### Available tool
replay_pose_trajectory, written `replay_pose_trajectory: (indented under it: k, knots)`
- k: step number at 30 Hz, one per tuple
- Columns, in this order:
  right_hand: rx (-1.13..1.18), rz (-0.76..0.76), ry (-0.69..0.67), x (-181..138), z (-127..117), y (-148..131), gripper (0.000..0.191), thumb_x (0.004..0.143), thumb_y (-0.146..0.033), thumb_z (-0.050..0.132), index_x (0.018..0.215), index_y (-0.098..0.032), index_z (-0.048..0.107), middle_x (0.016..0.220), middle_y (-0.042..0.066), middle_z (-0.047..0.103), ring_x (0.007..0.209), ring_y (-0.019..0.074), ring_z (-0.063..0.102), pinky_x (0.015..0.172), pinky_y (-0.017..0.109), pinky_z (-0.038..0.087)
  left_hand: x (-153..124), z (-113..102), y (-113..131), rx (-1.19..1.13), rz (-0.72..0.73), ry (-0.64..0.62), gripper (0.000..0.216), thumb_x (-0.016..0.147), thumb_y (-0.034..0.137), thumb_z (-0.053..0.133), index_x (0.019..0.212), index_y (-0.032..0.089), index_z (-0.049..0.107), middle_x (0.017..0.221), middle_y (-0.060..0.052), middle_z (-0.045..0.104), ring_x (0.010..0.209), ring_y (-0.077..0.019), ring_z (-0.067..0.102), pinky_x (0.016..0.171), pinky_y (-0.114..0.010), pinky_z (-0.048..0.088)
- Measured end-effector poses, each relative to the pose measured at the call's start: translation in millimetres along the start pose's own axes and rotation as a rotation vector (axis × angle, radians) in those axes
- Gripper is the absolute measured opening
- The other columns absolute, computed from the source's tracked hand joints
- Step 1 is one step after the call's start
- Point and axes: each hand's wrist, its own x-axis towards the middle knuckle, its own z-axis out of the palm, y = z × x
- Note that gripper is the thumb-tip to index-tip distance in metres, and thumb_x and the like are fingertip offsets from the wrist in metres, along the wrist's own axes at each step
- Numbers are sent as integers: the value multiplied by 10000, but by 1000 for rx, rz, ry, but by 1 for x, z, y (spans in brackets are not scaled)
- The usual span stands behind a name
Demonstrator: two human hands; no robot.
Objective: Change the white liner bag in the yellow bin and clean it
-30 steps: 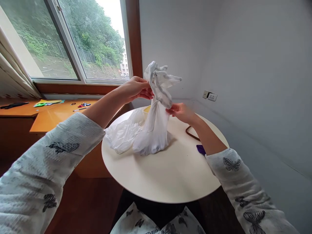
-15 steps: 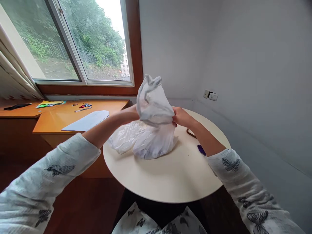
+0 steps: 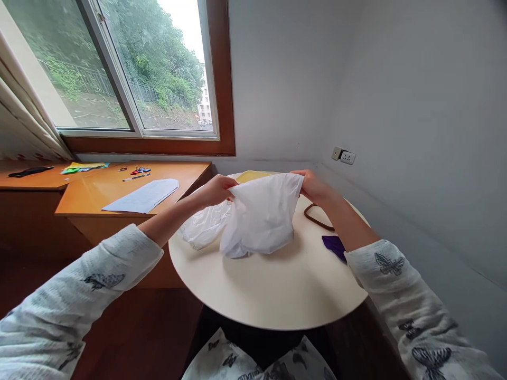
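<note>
A white plastic bag (image 3: pixel 263 216) hangs stretched between my hands, its lower part resting on the round cream table (image 3: pixel 277 295). My left hand (image 3: pixel 219 190) pinches its upper left corner. At the upper right corner, my right hand (image 3: pixel 315 186) is closed on the bag's edge. Beside the bag on the left lies a crumpled clear plastic bag (image 3: pixel 206 227), partly covered by my left forearm. Something yellow (image 3: pixel 251 176) shows behind the bag's top edge; the rest of it is hidden. What the white bag contains, if anything, I cannot make out.
A brown loop (image 3: pixel 311 214) and a dark purple piece (image 3: pixel 332 245) lie by my right forearm. On the wooden desk (image 3: pixel 87 198) at left are white paper sheets (image 3: pixel 144 195), a pen (image 3: pixel 135 177) and small items. Walls and a window (image 3: pixel 158 68) border the back.
My hands have moved apart and pulled the white bag's top wide; before, it was bunched and raised above them. The yellow thing and more of the purple piece have come into sight.
</note>
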Motion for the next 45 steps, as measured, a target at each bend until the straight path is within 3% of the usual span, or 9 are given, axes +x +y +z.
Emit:
replay_pose_trajectory:
  k: [5,9,16,21,25,28,35,41,45]
  knots:
    - [-9,70,38,-9,-14,5,56,651,-213,552,672,-189,599,668,6,562,590,103,469,577,264,406,-4,-15,-2,21,-110,72,106,670,193,558,710,168,652,698,-23,662,661,-145,623,667,-294,519]
    - [-231,103,-163,-18,-15,-2,151,699,-288,599,827,-213,628,839,24,619,753,153,560,709,312,457,-13,-2,-2,139,-72,-48,235,722,351,567,867,178,630,792,-39,659,756,-175,629,686,-303,506]
    - [-541,-243,-378,-24,22,11,826,656,-317,702,1384,-327,312,1452,52,293,1322,268,273,1030,415,317,-48,56,-8,444,20,-200,950,581,605,656,1340,181,271,1253,-163,442,1142,-340,463,852,-406,437]
    - [-633,-115,-525,-27,50,21,595,731,-195,578,1308,-267,455,1065,69,617,911,201,580,759,321,464,-64,93,-13,494,84,-171,860,591,420,710,1295,173,281,1190,-147,410,1150,-333,427,927,-442,392]
    - [-637,-51,-480,-23,51,21,292,717,-176,525,973,-191,665,857,39,649,765,166,567,661,270,432,-64,95,-11,476,117,-196,601,660,232,615,1212,203,378,1109,-99,439,1037,-257,504,872,-365,434]
    - [-600,-20,-494,-19,42,19,158,695,-179,499,739,-165,650,745,11,626,715,147,535,634,252,403,-62,85,-9,510,71,-202,452,708,204,547,1149,224,447,1106,-90,438,938,-230,551,794,-342,460]
    - [-212,146,-384,-21,21,0,120,704,-287,528,679,-177,571,678,-16,553,618,117,484,541,235,357,-68,73,-17,597,-52,-125,718,705,479,594,1296,181,315,1153,-142,451,1052,-305,519,823,-394,451]
    - [46,242,-340,-23,21,-1,131,687,-307,600,672,-177,589,656,-21,575,609,115,503,543,236,370,-65,82,-26,677,16,-274,198,816,284,428,915,193,574,878,-76,620,783,-226,603,623,-291,431]
    - [130,232,-248,-13,19,-2,126,661,-290,623,710,-175,604,692,-10,586,627,119,514,540,230,385,-53,69,-7,592,14,-214,197,774,208,393,662,180,552,648,-23,600,567,-148,523,509,-246,347]
